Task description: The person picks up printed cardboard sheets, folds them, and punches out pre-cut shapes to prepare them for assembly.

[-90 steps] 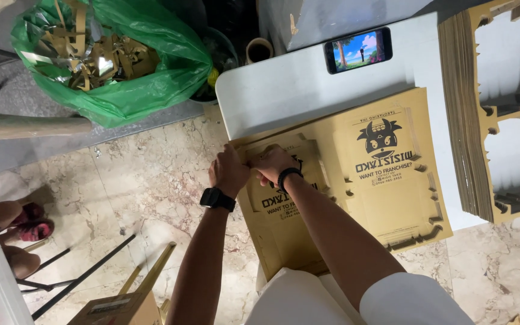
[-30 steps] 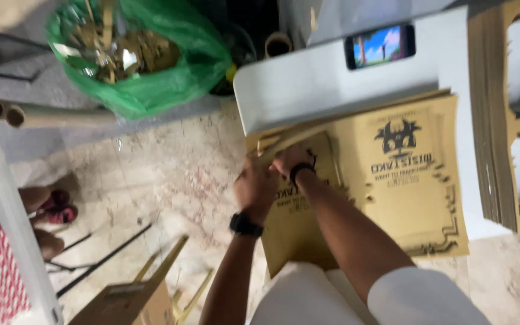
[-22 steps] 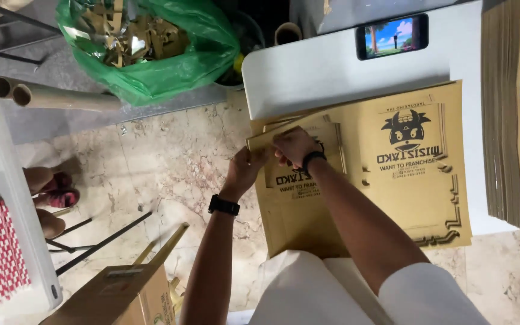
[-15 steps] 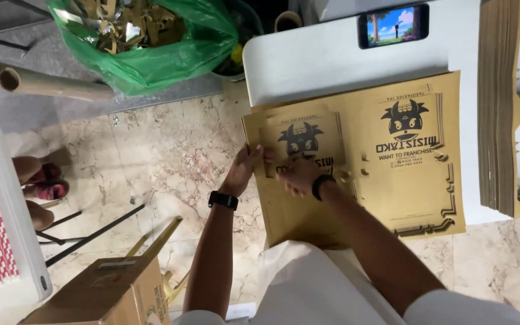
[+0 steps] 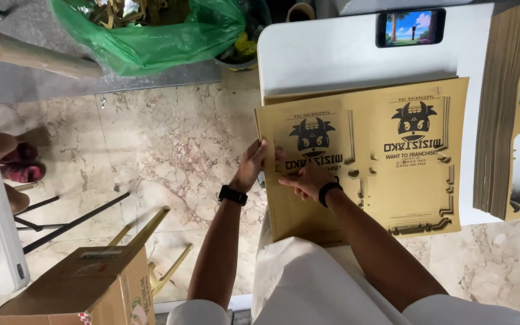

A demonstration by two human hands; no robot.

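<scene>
A flat yellow-brown die-cut cardboard sheet (image 5: 392, 180) with black printed cow-head emblems lies on a white table (image 5: 332, 57), its left part hanging over the table's edge. My left hand (image 5: 251, 165) grips the sheet's left edge, thumb on top. My right hand (image 5: 303, 179) rests flat on the left printed panel, fingers spread and pressing down. A black watch sits on my left wrist and a black band on my right.
A tall stack of similar cardboard sheets (image 5: 507, 120) stands at the table's right. A phone (image 5: 410, 27) with a lit screen lies at the far edge. A green bag of cardboard scraps (image 5: 151, 30), a cardboard tube (image 5: 31, 54) and a brown box (image 5: 85, 289) are on the marble floor.
The folded or lifted left part of the sheet has been laid out flat, showing its printed emblem. My hands moved from a tight pinch together to apart, left on the edge, right on the panel.
</scene>
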